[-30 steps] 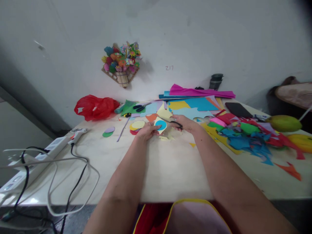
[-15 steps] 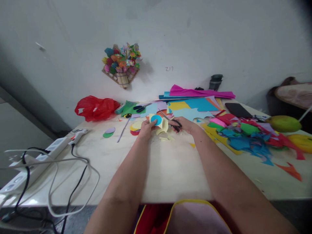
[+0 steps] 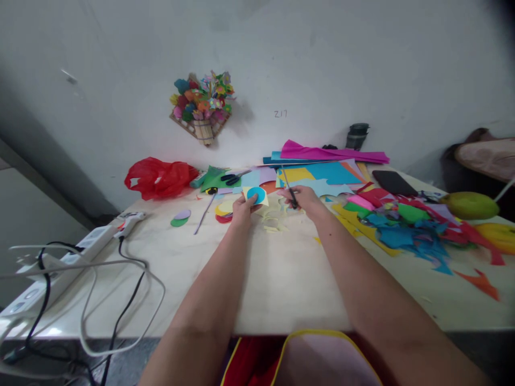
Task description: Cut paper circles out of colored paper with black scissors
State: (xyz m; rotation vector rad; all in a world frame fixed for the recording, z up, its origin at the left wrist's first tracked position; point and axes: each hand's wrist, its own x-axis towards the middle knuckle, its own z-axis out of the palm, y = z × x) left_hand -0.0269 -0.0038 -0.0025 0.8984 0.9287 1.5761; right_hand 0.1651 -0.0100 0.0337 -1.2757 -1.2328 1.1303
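Pinched in my left hand (image 3: 243,210) is a piece of pale yellow paper (image 3: 263,200) with a blue paper circle (image 3: 255,195) lying against it. My right hand (image 3: 304,199) is closed around the dark handles of a pair of scissors (image 3: 293,199), whose blades point up and away from me, apart from the paper. Curled pale yellow offcuts (image 3: 274,221) lie on the table below and between my hands. Yellow and red paper circles (image 3: 223,209) rest just left of my left hand, partly hidden by it.
Coloured paper sheets (image 3: 317,172) lie at the back. A heap of scraps (image 3: 414,225) covers the right side, near a dark phone-like slab (image 3: 394,183). At left are a red plastic bag (image 3: 159,178), a power strip (image 3: 86,249) and loose cables. A second pair of scissors (image 3: 231,178) lies behind.
My right hand has drawn the scissors away from the paper, and their blades now point more upward. A strip of pale yellow paper has come off and dropped onto the offcuts.
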